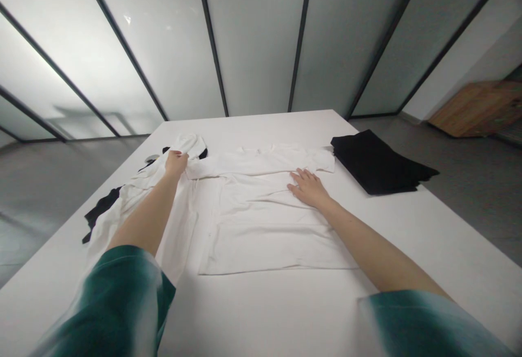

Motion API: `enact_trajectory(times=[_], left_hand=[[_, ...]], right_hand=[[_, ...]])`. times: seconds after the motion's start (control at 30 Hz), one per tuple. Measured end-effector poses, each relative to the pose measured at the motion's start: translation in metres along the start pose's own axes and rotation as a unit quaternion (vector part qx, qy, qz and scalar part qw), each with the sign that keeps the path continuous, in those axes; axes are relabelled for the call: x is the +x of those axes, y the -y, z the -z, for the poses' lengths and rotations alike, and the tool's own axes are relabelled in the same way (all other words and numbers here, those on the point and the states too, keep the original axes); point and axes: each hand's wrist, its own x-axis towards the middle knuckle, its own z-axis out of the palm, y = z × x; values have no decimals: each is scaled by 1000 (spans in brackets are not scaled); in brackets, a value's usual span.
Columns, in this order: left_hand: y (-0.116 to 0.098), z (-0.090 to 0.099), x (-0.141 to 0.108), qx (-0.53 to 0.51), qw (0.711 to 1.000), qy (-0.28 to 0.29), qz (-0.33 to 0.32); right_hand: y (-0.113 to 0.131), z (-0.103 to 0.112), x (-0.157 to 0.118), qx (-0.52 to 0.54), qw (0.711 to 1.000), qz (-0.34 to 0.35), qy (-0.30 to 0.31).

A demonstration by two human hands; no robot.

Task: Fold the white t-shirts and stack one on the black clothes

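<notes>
A white T-shirt (261, 243) lies spread on the white table, its lower hem toward me and its upper part turned across in a band. At the left end of that band, my left hand (176, 163) pinches the edge of the sleeve; the fingertips are partly hidden. My right hand (310, 188) rests flat on the shirt near the opposite sleeve, fingers spread and holding nothing. Soft wrinkles run across the fabric beside it. Under and around my left forearm is a loose heap of white clothes (141, 191).
Dark cloth (101, 207) pokes out from beneath the white heap at the left table edge. On the right, a stack of black folded fabric (379, 161) overhangs the white table (261, 313). Frosted glass panels (253, 36) stand behind; a wooden piece (477, 107) is at far right.
</notes>
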Motion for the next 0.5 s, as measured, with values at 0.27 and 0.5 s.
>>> enact_trajectory(times=[0.27,0.5], left_hand=[[12,-4,-35,274,960,45,31],[0,5,-26,171,982,-19,-78]], right_hand=[[-2,-1,1,5,1000,-1,3],[0,0,1,1,1000,-2,9]])
